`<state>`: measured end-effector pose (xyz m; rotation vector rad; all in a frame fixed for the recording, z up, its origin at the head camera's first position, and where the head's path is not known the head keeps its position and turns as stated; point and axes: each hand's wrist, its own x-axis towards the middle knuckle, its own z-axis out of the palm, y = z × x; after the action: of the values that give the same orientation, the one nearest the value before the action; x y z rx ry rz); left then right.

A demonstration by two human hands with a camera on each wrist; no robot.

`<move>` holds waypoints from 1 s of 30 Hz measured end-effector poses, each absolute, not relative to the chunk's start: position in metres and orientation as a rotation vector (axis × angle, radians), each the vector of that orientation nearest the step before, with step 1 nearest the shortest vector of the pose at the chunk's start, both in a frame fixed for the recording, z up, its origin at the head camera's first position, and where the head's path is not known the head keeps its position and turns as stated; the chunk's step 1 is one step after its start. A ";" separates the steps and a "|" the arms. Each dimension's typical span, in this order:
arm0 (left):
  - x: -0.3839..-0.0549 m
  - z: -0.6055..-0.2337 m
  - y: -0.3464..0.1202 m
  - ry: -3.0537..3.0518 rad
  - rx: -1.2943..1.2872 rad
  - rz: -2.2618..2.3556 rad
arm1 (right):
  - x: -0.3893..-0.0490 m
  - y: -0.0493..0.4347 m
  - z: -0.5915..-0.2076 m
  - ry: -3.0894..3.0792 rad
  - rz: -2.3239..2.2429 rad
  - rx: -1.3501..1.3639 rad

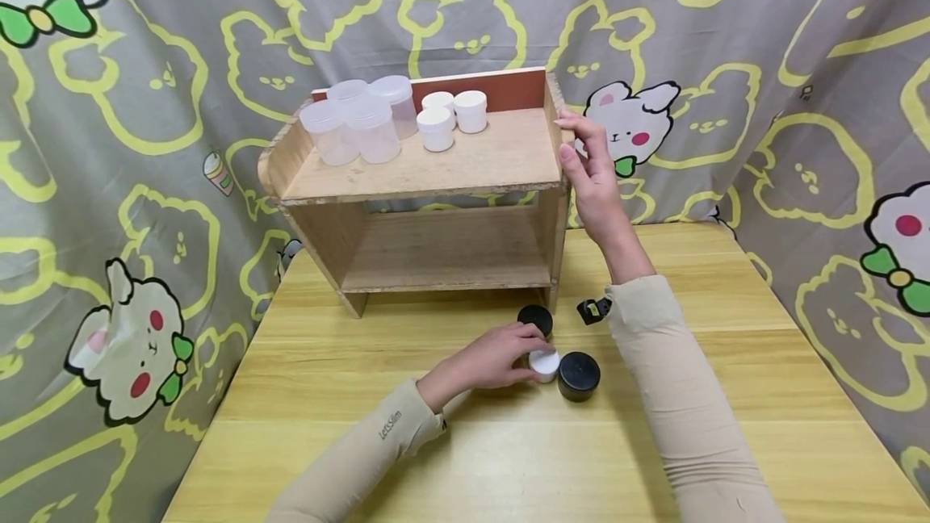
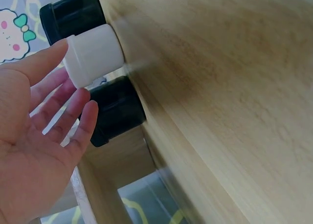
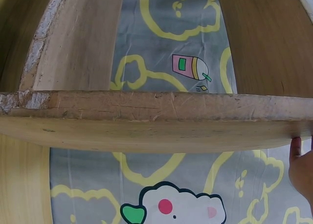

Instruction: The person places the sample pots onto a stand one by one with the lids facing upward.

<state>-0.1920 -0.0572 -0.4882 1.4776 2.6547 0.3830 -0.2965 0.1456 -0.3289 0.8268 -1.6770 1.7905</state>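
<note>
- The white jar (image 1: 544, 366) stood upright on the table (image 1: 465, 458), between the rear black jar (image 1: 535, 319) and the front black jar (image 1: 579, 376); whether it touched either was hard to tell.
- The left hand (image 1: 497, 357) pinched that white jar near its lid, thumb at 1 side and fingers at the other, with the ring and little fingers free.
- A good lift probably called for going straight up, because a sideways pull risked knocking the 2 dark neighbours.
- Gripping low on the body seemed wiser than relying on the lid, in case the lid was loose.
- The right hand (image 1: 597, 176) touched the right side panel of the wooden shelf (image 1: 465, 172); I cannot tell whether it clasped the wood.
- Light pressure there seemed best, since a hard push could have jolted the 3 small white jars (image 1: 437, 129) and 4 translucent tubs (image 1: 374, 131) up top.
</note>
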 end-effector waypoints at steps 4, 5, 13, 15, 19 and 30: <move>-0.193 -0.491 -0.057 2.659 1.493 0.373 | -0.297 0.145 -0.329 -1.674 1.780 0.839; -0.193 -0.492 -0.057 2.659 1.493 0.376 | -0.297 0.145 -0.329 -1.674 1.775 0.841; -0.192 -0.493 -0.058 2.652 1.468 0.331 | -0.296 0.144 -0.329 -1.681 1.802 0.823; -0.192 -0.493 -0.058 2.653 1.480 0.327 | -0.296 0.143 -0.329 -1.687 1.798 0.817; -0.192 -0.493 -0.059 2.652 1.506 0.332 | -0.296 0.142 -0.328 -1.692 1.796 0.809; -0.194 -0.486 -0.058 2.654 1.543 0.339 | -0.294 0.143 -0.329 -1.685 1.798 0.798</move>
<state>-0.1936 -0.0578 -0.4862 1.5429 2.6536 0.3389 -0.2942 0.1428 -0.3286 0.7980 -1.6851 1.7978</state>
